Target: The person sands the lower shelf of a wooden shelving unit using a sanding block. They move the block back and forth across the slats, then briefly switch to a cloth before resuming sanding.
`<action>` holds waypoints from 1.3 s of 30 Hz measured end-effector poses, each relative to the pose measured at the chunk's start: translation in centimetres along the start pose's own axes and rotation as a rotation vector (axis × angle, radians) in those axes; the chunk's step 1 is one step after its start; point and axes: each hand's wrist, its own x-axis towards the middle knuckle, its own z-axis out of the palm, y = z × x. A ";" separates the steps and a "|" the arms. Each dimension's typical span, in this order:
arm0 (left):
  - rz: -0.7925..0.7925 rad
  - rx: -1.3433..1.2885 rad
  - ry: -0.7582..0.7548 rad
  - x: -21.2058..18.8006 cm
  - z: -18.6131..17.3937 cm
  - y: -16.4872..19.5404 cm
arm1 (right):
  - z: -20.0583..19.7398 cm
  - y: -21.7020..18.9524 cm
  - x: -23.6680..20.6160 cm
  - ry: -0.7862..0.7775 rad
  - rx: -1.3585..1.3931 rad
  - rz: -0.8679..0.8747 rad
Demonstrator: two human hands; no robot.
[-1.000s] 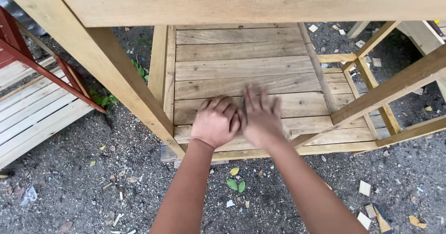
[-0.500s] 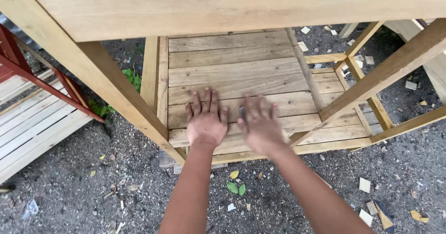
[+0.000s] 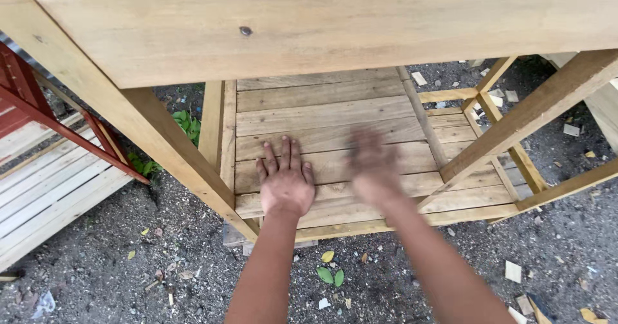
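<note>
- Shelf (image 3: pixel 335 115) of pale planks, low in a wooden frame, directly beneath both hands; its planks run left to right, across the line of the forearms.
- Left hand (image 3: pixel 285 182) lies flat on the shelf, palm down, fingers spread and pointing away from the body, across the plank grain. It grips nothing.
- Right hand (image 3: pixel 372 169) is blurred, just right of the left hand and over the same planks. Fingers seem extended rather than curled, but I cannot tell whether it touches the shelf or hovers above it. Nothing seen in its grasp.
- Both hands sit near the shelf's front edge; the left one is the surer contact, so judged the nearer.
- Top beam (image 3: pixel 335 28) of the frame crosses above the shelf, between the camera and the shelf's far planks.
- Slanted post (image 3: pixel 154 137) stands left of the shelf; a second brace (image 3: pixel 534 115) rises to its right.
- Gravel ground (image 3: pixel 161 259) with leaves and wood scraps lies in front of the shelf.
- Red frame (image 3: pixel 58 128) and pale slats (image 3: pixel 45 195) lie well left of the shelf.
</note>
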 end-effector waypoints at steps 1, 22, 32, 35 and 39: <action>0.003 -0.003 -0.012 0.0 0.0 0.1 | -1.5 2.5 0.6 0.039 0.037 0.104; 0.019 0.012 -0.041 -0.2 -0.3 0.4 | 0.5 -4.0 -2.1 -0.068 -0.033 -0.089; 0.046 -0.023 -0.029 0.0 -0.1 0.3 | 0.0 -3.3 -2.0 0.015 0.014 -0.086; 0.029 -0.025 -0.026 0.0 -0.4 0.4 | -0.2 -3.1 -1.7 -0.033 -0.014 -0.062; 0.040 -0.017 -0.035 -0.1 -0.8 0.3 | -1.6 -3.6 1.7 -0.024 -0.019 0.027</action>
